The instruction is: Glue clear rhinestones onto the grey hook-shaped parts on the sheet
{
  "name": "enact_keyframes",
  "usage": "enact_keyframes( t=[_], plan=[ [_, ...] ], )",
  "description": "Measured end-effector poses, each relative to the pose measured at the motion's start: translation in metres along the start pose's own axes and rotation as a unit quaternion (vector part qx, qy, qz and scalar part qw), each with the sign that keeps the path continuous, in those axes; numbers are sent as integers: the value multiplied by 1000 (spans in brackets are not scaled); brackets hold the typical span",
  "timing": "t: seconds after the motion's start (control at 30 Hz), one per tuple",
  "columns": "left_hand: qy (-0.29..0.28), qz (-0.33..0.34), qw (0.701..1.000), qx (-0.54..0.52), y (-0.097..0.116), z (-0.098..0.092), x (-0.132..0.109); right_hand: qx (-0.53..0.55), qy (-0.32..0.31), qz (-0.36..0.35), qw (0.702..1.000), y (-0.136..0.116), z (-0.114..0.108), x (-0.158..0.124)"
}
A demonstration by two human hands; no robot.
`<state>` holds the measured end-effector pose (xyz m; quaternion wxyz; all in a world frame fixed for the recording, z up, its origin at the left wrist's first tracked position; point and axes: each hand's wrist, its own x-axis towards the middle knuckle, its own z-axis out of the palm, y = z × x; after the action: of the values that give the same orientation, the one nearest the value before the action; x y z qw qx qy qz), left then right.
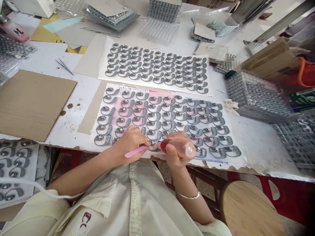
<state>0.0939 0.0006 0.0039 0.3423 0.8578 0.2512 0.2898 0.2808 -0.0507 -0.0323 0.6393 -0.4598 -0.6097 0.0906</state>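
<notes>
- Grey hooked piece, in the near row of the lower sheet, lies between both hands, partly hidden, long axis unclear.
- Right hand grips a pinkish bottle, its tip pointing left toward the piece.
- Left hand, about equally near, pinches a pink strip.

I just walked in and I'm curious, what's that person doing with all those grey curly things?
The person's right hand is holding a bottle with its tip close to a grey piece in the nearest row. The left hand is pinching a pink tool beside it. I can't tell if the tip is touching. Rows of pieces lie on the near sheet, with more on the far sheet.
</notes>
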Motion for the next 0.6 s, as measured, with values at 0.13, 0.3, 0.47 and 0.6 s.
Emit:
enact_keyframes(
  t=[0.13, 0.3, 0.47, 0.6],
  plan=[
    [3, 5, 1000, -4, -1, 0, 0, -3, -5, 2, 1000, 0, 0, 1],
    [-5, 0, 1000, 2, 0, -1, 0, -15, -11, 5, 1000, -1, 1, 2],
    [-5, -4, 1000, 1, 1, -2, 0, -2, -11, 2, 1000, -1, 1, 2],
    [-12, -9, 1000, 4, 1, -2, -1, -4, -14, 8, 1000, -1, 1, 2]
  ],
)
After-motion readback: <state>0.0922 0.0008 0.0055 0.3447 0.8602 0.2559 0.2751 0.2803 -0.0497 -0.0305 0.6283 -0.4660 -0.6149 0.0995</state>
